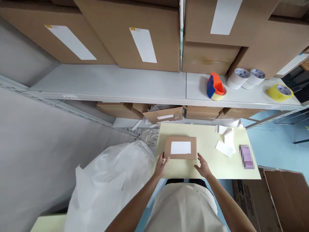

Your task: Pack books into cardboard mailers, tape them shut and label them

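Observation:
A small brown cardboard box (167,146) with a white label (181,148) on its top lies on the pale yellow table (205,135). My left hand (161,165) is at the box's near left corner, thumb and fingers apart, seemingly touching its edge. Just off the near right corner, my right hand (202,166) is held with the fingers spread, and a small gap separates it from the box. Neither hand is wrapped around anything.
White paper pieces (227,143) and a blurred purple object (247,157) lie on the table's right side. A grey shelf (120,79) behind carries large cartons, a tape dispenser (215,87) and tape rolls (280,91). A white plastic bag (113,183) stands at left, an open carton (287,196) at right.

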### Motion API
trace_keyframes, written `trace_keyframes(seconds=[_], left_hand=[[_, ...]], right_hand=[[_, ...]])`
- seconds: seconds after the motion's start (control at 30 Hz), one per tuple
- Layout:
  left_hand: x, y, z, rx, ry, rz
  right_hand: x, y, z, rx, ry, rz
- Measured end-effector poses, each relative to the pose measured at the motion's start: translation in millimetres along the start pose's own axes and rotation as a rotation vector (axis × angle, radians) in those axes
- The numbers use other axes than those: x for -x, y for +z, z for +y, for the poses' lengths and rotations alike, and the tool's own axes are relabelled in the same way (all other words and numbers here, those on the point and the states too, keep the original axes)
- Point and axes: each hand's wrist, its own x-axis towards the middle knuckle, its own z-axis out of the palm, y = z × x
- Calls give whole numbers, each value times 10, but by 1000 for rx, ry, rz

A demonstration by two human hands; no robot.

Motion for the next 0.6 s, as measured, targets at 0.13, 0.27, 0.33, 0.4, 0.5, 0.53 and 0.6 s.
trace_keyframes(seconds=[0.13,0.27,0.33,0.4,0.5,0.53,0.6], left_hand=[[-42,61,106,82,22,-63],[-100,94,317,-3,152,-62],[-117,166,402,-64,207,-34],[-128,278,449,-120,237,-14],[-142,470,449,-180,229,-38],[-151,529,438,-194,213,-53],[-180,625,419,-224,180,-70]], right_hand=[[-140,-37,-135,-131,116,22],[-239,-369,-280,-192,206,101],[-242,-542,-336,-178,253,129],[-244,-677,-371,-117,303,157],[-294,-800,-359,-17,409,177],[-327,-823,-336,1,443,176],[-418,-846,-276,25,484,169]])
